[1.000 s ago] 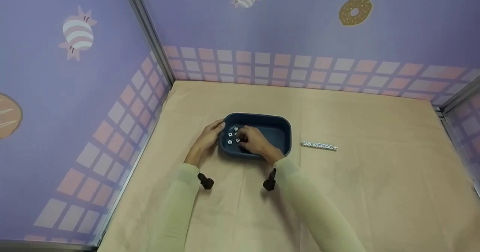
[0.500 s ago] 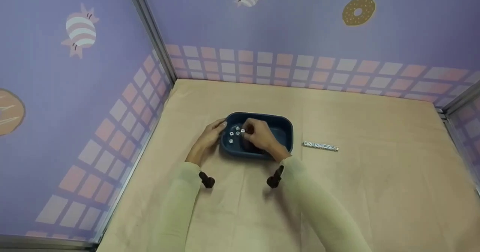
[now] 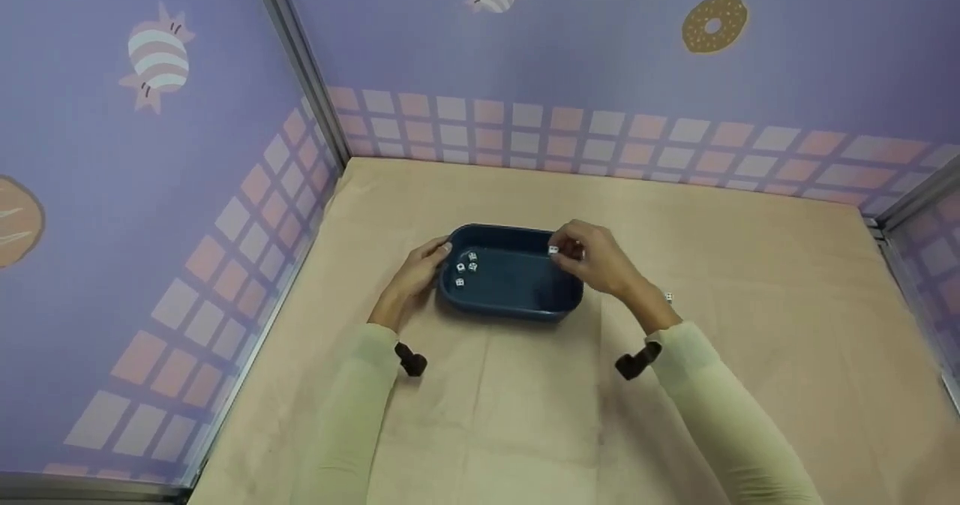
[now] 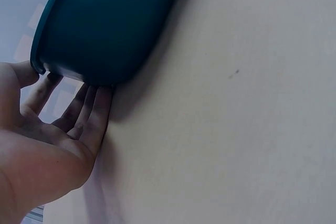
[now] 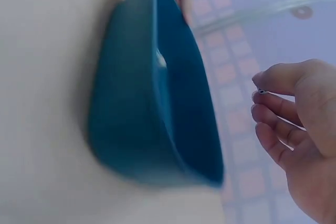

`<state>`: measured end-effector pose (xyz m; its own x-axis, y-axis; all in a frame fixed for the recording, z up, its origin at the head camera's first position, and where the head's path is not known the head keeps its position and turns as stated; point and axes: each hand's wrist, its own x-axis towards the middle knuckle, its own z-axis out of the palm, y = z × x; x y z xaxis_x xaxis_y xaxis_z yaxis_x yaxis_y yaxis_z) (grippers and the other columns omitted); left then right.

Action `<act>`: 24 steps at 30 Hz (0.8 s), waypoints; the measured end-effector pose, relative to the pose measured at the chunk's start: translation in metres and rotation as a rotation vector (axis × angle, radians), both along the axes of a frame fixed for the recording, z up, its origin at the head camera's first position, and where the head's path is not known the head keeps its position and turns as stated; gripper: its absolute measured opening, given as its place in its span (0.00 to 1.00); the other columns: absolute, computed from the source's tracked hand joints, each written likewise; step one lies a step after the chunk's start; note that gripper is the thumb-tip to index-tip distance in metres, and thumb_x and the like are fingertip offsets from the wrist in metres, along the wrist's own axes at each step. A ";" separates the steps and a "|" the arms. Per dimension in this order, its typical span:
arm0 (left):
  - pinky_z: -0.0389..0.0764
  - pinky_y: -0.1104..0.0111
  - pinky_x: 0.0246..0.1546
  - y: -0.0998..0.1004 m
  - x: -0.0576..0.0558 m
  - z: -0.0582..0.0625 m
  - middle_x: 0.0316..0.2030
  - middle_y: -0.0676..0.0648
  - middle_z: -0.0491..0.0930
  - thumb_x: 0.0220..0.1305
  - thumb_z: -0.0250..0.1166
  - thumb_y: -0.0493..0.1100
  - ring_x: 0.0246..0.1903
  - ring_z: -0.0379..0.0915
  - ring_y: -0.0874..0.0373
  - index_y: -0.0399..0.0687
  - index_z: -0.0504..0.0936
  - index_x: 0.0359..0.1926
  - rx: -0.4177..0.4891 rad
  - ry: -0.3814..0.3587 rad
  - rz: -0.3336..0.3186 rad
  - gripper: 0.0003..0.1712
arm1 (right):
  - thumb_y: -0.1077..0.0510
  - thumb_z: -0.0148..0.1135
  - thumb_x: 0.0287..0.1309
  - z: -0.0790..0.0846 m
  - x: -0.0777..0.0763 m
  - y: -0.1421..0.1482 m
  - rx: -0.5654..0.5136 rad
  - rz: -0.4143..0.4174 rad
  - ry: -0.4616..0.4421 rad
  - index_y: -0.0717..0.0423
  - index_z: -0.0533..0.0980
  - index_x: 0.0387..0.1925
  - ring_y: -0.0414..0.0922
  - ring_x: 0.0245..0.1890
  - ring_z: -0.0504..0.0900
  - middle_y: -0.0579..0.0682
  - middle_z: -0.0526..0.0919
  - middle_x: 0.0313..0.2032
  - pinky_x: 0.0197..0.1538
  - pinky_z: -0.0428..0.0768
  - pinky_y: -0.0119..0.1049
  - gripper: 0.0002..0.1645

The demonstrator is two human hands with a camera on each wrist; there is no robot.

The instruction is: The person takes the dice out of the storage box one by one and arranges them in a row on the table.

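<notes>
My left hand (image 3: 417, 274) holds the left end of a dark blue plastic basin (image 3: 510, 313), thumb at the rim and fingers against the outer wall, as the left wrist view shows. Several white dice (image 3: 460, 282) lie inside, at the basin's left end. Over its right rim, my right hand (image 3: 600, 261) pinches a single die (image 3: 553, 250) between thumb and fingertips. In the right wrist view only a sliver of that die (image 5: 262, 92) shows between the fingers. The row of dice right of the basin is mostly hidden behind my right forearm; its end die (image 3: 669, 296) peeks out.
A pale beige cloth (image 3: 780, 325) covers the table. Purple printed panels (image 3: 600, 62) stand along the back and sides, joined by a metal post (image 3: 300, 55) at the back left corner.
My right hand has picked a die from the basin's left end, lifted it and carried it right to the right rim. My left hand stays on the basin, which has not visibly moved.
</notes>
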<state>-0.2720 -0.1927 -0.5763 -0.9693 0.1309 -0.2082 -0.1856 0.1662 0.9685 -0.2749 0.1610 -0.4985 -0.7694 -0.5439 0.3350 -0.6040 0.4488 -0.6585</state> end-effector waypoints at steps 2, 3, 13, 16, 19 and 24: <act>0.64 0.51 0.75 0.000 0.001 0.000 0.76 0.45 0.69 0.84 0.53 0.55 0.75 0.65 0.47 0.52 0.70 0.78 0.002 -0.004 -0.002 0.29 | 0.65 0.72 0.67 0.001 0.003 0.023 0.019 -0.029 0.010 0.60 0.84 0.45 0.47 0.39 0.83 0.52 0.85 0.40 0.43 0.84 0.48 0.07; 0.64 0.51 0.75 0.000 0.001 0.000 0.75 0.45 0.70 0.84 0.53 0.55 0.75 0.65 0.47 0.53 0.71 0.78 0.006 -0.009 -0.001 0.29 | 0.65 0.72 0.67 0.001 0.004 0.034 0.027 -0.046 0.015 0.61 0.84 0.45 0.47 0.39 0.84 0.52 0.85 0.40 0.43 0.84 0.49 0.07; 0.70 0.54 0.70 0.000 0.001 0.001 0.73 0.47 0.72 0.83 0.56 0.57 0.71 0.70 0.50 0.57 0.71 0.78 0.081 -0.107 0.036 0.29 | 0.69 0.72 0.65 -0.028 0.016 0.136 0.049 -0.240 0.015 0.63 0.83 0.44 0.50 0.38 0.85 0.54 0.86 0.39 0.41 0.81 0.30 0.07; 0.69 0.53 0.71 0.001 0.000 0.002 0.74 0.48 0.71 0.82 0.56 0.58 0.72 0.69 0.50 0.59 0.71 0.77 0.071 -0.119 0.043 0.29 | 0.71 0.72 0.63 -0.039 0.022 0.157 0.074 -0.286 0.019 0.64 0.83 0.43 0.52 0.38 0.85 0.56 0.85 0.38 0.40 0.79 0.27 0.07; 0.68 0.53 0.72 0.001 0.000 0.002 0.75 0.49 0.70 0.82 0.56 0.59 0.73 0.68 0.50 0.60 0.71 0.78 0.066 -0.125 0.039 0.30 | 0.72 0.71 0.62 -0.049 0.028 0.172 0.113 -0.328 0.014 0.65 0.83 0.43 0.53 0.38 0.84 0.57 0.84 0.38 0.40 0.82 0.33 0.08; 0.68 0.53 0.72 0.001 0.002 0.002 0.75 0.49 0.70 0.82 0.56 0.59 0.74 0.67 0.50 0.60 0.71 0.77 0.059 -0.122 0.039 0.29 | 0.73 0.71 0.62 -0.065 0.036 0.187 0.155 -0.370 -0.047 0.67 0.83 0.44 0.54 0.38 0.84 0.58 0.85 0.38 0.42 0.84 0.48 0.09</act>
<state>-0.2704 -0.1916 -0.5745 -0.9418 0.1094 -0.3177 -0.3076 0.1000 0.9462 -0.2385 0.3479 -0.5639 -0.9354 -0.2683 0.2303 -0.3534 0.7268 -0.5890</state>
